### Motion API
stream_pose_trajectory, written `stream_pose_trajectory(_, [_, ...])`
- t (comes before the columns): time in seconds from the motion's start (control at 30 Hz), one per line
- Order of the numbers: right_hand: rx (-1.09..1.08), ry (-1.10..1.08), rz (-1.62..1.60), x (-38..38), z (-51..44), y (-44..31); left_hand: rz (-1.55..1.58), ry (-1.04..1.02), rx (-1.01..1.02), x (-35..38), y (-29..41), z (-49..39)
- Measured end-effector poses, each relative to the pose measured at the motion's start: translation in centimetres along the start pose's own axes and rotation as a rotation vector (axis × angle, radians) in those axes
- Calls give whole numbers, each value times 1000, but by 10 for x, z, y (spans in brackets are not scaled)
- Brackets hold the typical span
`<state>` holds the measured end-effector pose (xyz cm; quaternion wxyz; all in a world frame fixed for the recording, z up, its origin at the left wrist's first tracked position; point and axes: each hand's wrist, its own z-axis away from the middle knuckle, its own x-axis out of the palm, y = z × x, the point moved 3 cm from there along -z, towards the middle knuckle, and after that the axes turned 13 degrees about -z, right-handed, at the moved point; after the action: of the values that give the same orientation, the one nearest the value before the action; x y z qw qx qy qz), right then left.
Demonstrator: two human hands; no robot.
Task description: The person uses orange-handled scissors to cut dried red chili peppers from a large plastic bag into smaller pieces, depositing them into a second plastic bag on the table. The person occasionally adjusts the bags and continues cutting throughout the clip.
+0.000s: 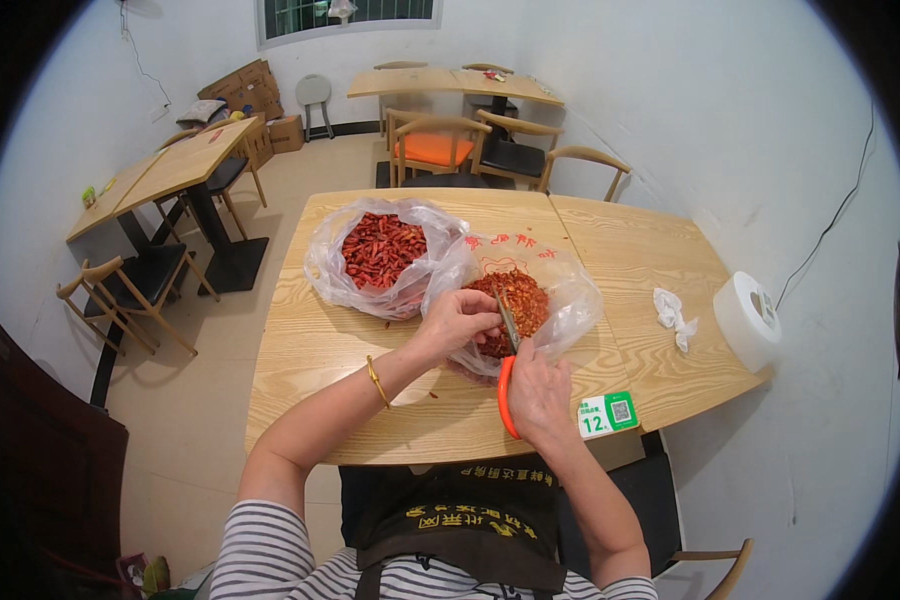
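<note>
My right hand [540, 394] grips the orange handles of a pair of scissors [507, 394]. Their metal blades point away from me, over a heap of cut dried red chili flakes [529, 296]. The flakes lie in a clear plastic bag [574, 304] with red printing. My left hand [461, 322] is beside the blades with its fingertips drawn together; whatever may be between them is too small to make out. To the left, another clear plastic bag [326, 274] stands open, full of whole dried red chilies [382, 251].
Both bags rest on a wooden table [330, 382]. Toward its right end are crumpled white tissue [671, 311] and a white round tissue dispenser [742, 322]. A green-and-white card with a printed code [607, 415] lies near the front edge. A black-seated chair [630, 510] stands close at my right.
</note>
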<state>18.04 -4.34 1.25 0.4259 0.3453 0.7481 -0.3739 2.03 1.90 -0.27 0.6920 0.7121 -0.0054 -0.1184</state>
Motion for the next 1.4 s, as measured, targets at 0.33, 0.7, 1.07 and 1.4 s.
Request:
stream_pose_trajectory(0.33, [43, -59, -50, -3, -2, 6, 115, 24, -57, -5, -2, -5])
stream_pose_trajectory(0.7, [-25, 52, 17, 1, -3, -1, 82, -11, 25, 0, 1, 0])
stream_pose_trajectory(1.07, [-6, -79, -90, -4, -4, 9, 109, -21, -42, -2, -7, -5])
stream_pose_trajectory(1.4, [-30, -9, -14, -5, -3, 6, 100, 49, 6, 0, -2, -3])
